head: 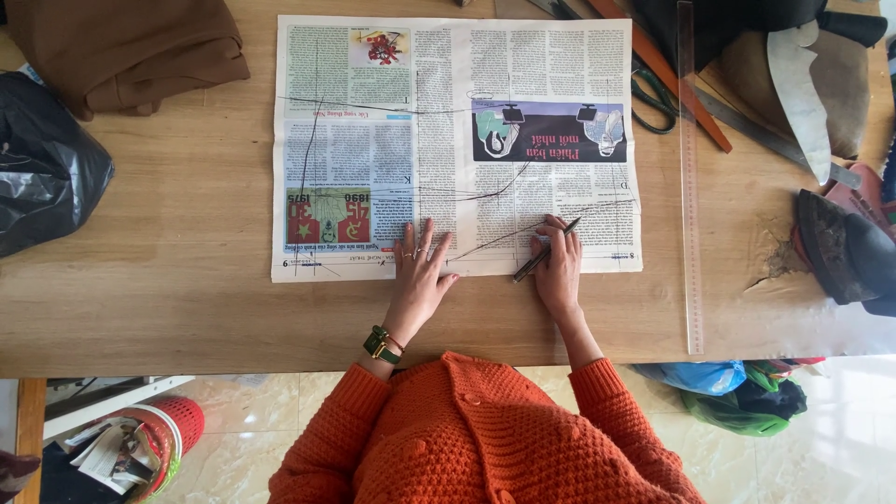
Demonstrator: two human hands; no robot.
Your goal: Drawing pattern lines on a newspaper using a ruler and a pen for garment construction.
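A spread newspaper (448,140) lies on the wooden table (187,299), marked with dark drawn lines. My left hand (420,275) rests flat on its lower edge, fingers apart, with rings and a green wristwatch on the wrist. My right hand (558,271) sits to the right of it, holding a dark pen (544,250) whose tip points up and right onto the paper. Both sleeves are orange knit.
A long clear ruler (691,187) lies right of the paper. Scissors (653,98) and metal tools sit at upper right. Brown folded cloth (121,47) and a black bag (47,163) are at left. A red basket (154,439) stands on the floor.
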